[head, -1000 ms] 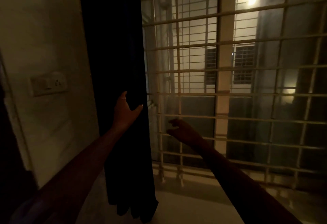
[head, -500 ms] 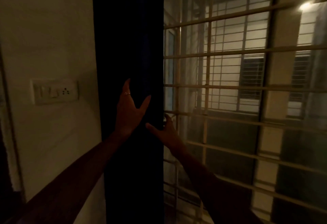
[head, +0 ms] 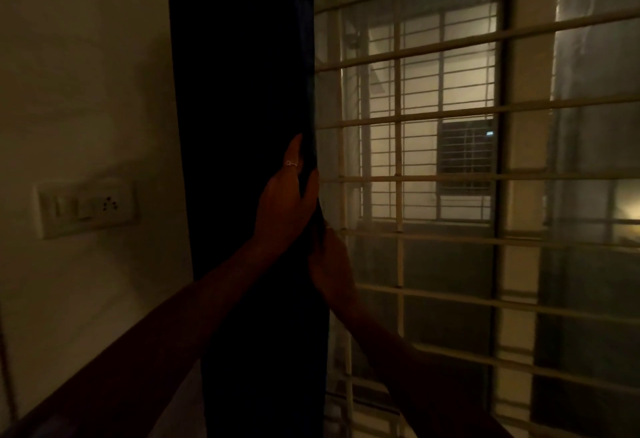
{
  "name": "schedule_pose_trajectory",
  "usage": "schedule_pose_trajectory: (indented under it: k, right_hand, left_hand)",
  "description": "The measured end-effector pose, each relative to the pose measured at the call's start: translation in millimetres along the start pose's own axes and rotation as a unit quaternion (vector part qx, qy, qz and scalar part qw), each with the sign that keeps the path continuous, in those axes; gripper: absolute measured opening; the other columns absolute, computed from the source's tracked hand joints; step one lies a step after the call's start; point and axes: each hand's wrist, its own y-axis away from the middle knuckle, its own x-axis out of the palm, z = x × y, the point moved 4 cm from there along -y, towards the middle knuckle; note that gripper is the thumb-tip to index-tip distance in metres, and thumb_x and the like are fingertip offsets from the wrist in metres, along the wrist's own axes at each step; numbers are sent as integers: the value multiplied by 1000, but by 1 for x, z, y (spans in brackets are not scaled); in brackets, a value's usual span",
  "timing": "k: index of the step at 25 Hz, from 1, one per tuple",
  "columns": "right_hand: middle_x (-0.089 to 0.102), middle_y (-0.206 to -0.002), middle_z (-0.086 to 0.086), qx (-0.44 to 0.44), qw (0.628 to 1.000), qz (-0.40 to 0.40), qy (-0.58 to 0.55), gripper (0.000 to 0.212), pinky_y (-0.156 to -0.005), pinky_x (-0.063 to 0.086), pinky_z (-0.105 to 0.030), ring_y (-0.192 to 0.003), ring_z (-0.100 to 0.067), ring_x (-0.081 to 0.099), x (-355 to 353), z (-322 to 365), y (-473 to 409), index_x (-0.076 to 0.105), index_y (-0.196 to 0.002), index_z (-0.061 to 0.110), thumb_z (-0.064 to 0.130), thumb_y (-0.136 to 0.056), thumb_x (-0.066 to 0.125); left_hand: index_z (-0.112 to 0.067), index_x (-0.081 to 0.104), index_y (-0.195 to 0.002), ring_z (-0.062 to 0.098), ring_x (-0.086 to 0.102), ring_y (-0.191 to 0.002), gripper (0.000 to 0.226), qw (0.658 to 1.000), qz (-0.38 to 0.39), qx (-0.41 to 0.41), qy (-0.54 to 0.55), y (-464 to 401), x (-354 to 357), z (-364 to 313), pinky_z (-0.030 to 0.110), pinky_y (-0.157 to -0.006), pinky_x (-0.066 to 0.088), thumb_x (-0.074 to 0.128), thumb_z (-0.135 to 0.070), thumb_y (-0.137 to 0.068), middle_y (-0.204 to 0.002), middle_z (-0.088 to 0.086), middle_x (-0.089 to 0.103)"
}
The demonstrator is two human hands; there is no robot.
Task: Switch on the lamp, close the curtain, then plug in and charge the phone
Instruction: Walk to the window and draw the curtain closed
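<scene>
At the curtain's (head: 242, 195) window-side edge, our left hand (head: 285, 200) and right hand (head: 329, 264) now clasp the fabric; earlier our fingers were spread, ungripping.

One curtain (head: 242, 195), two hands, one switch plate (head: 86, 207), one ring (head: 291, 163), one window grille (head: 485, 178)

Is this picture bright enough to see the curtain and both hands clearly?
Head view: very dim; the curtain is almost black, without visible folds; the left hand shows at its edge; the right hand is mostly shadow; brightest is the window grille, lit from outside.
</scene>
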Motion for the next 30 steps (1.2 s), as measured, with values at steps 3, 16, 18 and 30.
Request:
schedule_pose_trajectory:
  k: [3,16,18,30]
  right_hand:
    - [67,-102,-4,-6,998,-54,36,48,-81,54,-31,-92,-18,65,-25,0,7,59,-114,11,41,-99,24]
    - [66,-91,6,-59,991,-98,65,27,-71,51,-24,-77,2,62,-209,22,21,55,-112,30,38,-98,32]
    - [59,-76,14,-69,989,-99,80,21,-57,44,-7,-63,11,58,-252,30,23,52,-108,32,33,-99,33]
    - [67,-112,4,-12,989,-112,99,30,-87,53,-26,-101,-8,64,-414,-18,69,55,-117,32,39,-96,35]
  left_hand:
    - [-15,10,-151,18,30,-142,79,999,13,7,50,-26,4,-28,22,-109,26,57,-34,-90,-156,8,26]
    - [-16,18,-150,25,34,-140,75,985,-12,-17,169,-153,100,-167,23,-111,33,39,13,-85,-154,13,30]
    - [-14,15,-151,26,27,-143,76,982,3,-23,185,-159,129,-211,25,-115,28,39,12,-84,-157,13,23]
    - [-18,13,-151,27,19,-146,74,938,249,120,211,-109,286,-394,33,-116,29,44,6,-89,-159,12,14]
